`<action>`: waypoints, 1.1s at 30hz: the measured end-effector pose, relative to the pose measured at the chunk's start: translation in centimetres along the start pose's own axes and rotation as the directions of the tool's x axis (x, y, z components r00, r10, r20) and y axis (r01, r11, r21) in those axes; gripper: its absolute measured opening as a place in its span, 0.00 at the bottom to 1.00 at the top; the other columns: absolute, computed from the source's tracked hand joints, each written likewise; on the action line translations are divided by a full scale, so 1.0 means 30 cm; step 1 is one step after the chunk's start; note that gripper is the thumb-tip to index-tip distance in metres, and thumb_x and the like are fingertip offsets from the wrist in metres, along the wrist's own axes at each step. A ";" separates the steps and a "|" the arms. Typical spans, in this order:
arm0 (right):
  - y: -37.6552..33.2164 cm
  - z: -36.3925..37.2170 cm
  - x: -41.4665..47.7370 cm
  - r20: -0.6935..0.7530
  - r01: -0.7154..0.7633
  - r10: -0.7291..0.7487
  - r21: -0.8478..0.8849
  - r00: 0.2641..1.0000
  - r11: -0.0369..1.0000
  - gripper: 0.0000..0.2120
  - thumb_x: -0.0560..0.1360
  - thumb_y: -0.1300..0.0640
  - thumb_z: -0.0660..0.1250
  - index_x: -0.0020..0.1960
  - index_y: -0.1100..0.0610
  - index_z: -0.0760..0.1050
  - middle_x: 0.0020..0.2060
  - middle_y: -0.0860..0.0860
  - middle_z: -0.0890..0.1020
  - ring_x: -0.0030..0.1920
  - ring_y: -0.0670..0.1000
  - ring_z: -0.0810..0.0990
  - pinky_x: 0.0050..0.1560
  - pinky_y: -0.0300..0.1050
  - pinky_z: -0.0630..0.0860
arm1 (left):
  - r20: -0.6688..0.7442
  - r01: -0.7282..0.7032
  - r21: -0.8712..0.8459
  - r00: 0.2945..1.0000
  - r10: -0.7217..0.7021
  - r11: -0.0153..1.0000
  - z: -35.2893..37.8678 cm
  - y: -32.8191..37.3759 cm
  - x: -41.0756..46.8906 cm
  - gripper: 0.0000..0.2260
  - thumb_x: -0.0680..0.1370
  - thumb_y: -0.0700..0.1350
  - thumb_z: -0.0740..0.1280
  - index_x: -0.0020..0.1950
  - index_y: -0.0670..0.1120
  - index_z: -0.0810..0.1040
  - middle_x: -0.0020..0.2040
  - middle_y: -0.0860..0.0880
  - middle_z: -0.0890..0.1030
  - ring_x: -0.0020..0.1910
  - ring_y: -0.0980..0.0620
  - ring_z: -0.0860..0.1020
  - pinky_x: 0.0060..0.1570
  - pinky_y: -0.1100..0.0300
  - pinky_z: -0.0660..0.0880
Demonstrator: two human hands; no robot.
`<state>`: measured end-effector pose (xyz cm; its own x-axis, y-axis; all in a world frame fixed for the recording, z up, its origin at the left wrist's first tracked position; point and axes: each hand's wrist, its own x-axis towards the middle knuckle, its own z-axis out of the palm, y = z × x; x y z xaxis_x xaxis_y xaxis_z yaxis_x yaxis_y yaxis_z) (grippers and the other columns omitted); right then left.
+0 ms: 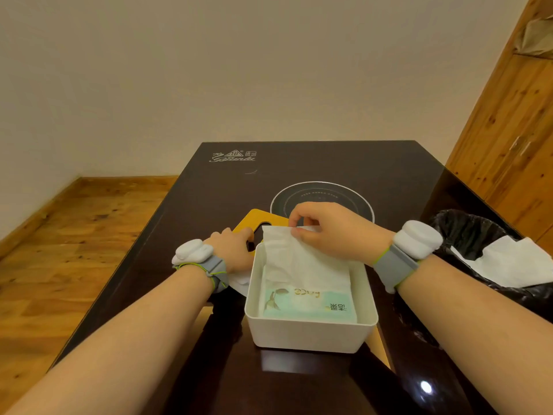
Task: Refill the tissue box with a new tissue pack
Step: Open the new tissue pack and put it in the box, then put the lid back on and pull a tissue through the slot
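Your right hand (326,232) hangs above the far end of the open white tissue box (311,324), thumb and forefinger pinched shut on the top edge of a white tissue (287,250) drawn up out of the tissue pack (308,301); the remaining fingers (302,235) curl loosely beneath the pinch. The pack lies flat inside the box, its pale green printed wrapper facing up at the near end, and the raised sheet stands from the pack's far half to your fingertips. The box sits on the dark glossy table (209,205), near its front edge. Your left hand (233,250) lies just beside the box's far left corner, palm down, its fingers reaching onto the yellow lid (254,218), which rests flat on the table behind the box; whether they grip the lid or merely press on it cannot be told. A crumpled white piece shows under your left wrist against the box wall. Both forearms extend forward from the bottom corners, each wrist carrying a grey strap with a white module. A bin with a black liner (478,235), holding white paper, stands to the right of the table.
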<state>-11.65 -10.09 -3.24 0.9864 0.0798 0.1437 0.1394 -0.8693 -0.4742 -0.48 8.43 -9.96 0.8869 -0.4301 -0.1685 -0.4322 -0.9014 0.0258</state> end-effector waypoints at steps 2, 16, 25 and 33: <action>0.012 0.008 0.005 0.012 -0.024 0.025 -0.023 1.000 0.999 0.04 0.77 0.51 0.64 0.50 0.48 0.77 0.33 0.44 0.73 0.33 0.43 0.70 0.34 0.37 0.65 | -0.022 -0.011 0.026 1.000 0.011 1.000 0.004 0.012 -0.012 0.20 0.76 0.60 0.58 0.65 0.53 0.68 0.62 0.43 0.72 0.58 0.39 0.73 0.48 0.51 0.68; 0.028 -0.017 -0.031 -0.196 -0.208 0.222 0.091 0.955 0.974 0.10 0.77 0.47 0.62 0.57 0.46 0.76 0.50 0.47 0.77 0.57 0.52 0.73 0.63 0.57 0.70 | -0.001 -0.057 -0.142 0.998 0.057 0.988 -0.034 -0.047 0.011 0.23 0.70 0.63 0.66 0.51 0.45 0.77 0.49 0.46 0.69 0.40 0.45 0.74 0.44 0.53 0.73; -0.030 -0.036 -0.050 -0.264 -0.218 0.241 0.116 0.934 0.969 0.10 0.78 0.49 0.61 0.58 0.46 0.75 0.51 0.46 0.76 0.59 0.52 0.70 0.63 0.52 0.65 | -0.037 -0.098 -0.243 0.995 0.091 0.965 -0.076 -0.123 0.000 0.22 0.67 0.59 0.71 0.50 0.43 0.74 0.43 0.45 0.78 0.38 0.49 0.75 0.35 0.56 0.70; -0.218 -0.061 -0.066 -0.318 0.032 0.018 0.149 0.948 0.988 0.06 0.76 0.50 0.64 0.52 0.46 0.76 0.50 0.44 0.77 0.56 0.48 0.71 0.61 0.48 0.65 | -0.325 -0.144 -0.732 0.933 -0.155 0.666 -0.271 -0.055 -0.045 0.25 0.59 0.63 0.65 0.50 0.53 0.67 0.39 0.53 0.74 0.36 0.52 0.76 0.33 0.56 0.70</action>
<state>-14.66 -5.43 1.17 0.9098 -0.0947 0.4041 0.1820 -0.7839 -0.5935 0.35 10.08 -1.77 0.9473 -0.2783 0.1587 -0.2966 -0.5751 0.7624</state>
